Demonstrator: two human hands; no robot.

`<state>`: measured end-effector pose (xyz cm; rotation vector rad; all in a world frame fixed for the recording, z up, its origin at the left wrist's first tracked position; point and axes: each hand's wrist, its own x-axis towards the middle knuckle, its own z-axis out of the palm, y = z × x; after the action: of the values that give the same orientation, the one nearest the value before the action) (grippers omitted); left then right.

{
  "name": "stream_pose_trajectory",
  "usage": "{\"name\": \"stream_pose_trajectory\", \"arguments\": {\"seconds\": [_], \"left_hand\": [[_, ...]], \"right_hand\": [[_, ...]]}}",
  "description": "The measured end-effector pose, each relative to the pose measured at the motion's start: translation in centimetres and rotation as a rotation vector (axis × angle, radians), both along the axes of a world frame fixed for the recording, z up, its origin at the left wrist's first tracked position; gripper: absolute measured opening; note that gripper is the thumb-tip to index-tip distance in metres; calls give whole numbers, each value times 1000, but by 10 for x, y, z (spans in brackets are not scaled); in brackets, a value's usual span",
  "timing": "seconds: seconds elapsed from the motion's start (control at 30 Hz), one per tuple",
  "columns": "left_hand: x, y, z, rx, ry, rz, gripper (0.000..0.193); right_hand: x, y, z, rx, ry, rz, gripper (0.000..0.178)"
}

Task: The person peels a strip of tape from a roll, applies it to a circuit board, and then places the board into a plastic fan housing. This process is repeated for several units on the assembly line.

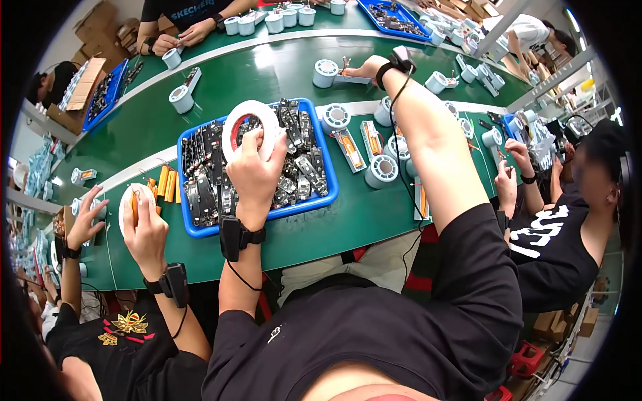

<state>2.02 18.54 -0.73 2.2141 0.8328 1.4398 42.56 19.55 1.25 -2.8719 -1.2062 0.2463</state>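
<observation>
My left hand (255, 170) is closed round a white roll of tape (233, 137), its thumb and fingers on the ring. The roll is above a blue tray (200, 232) filled with small black circuit boards (200, 194). Farther off to the right, my right hand (369, 69) reaches across the green belt. Its fingers close at the handle of a light-blue fan housing (326, 73), where thin wires stick up. The hand partly hides that handle. Several fan housings (382, 171) and open handles with orange batteries (349, 150) lie right of the tray.
Orange battery cells (170, 184) lie left of the tray, beside a co-worker's hand (147, 237) on another white tape roll (127, 210). One fan housing (180, 99) sits on the belt (267, 63). A black cable (401, 194) hangs from my right wrist. Other people work around the table.
</observation>
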Motion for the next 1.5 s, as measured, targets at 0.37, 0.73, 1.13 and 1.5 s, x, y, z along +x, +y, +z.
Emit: {"name": "stream_pose_trajectory", "arguments": {"seconds": [0.37,0.73,1.13,1.5], "left_hand": [[13,-1,-3,-82,6,-77,30],[19,-5,6,-172,30,-111,33],[3,2,-2,-206,55,-67,35],[3,3,-15,-152,-129,-181,31]], "right_hand": [[63,-36,-38,182,-136,62,27],[150,39,-19,-573,624,183,35],[135,-61,-66,330,451,-10,31],[44,-65,9,266,-142,252,9]]}}
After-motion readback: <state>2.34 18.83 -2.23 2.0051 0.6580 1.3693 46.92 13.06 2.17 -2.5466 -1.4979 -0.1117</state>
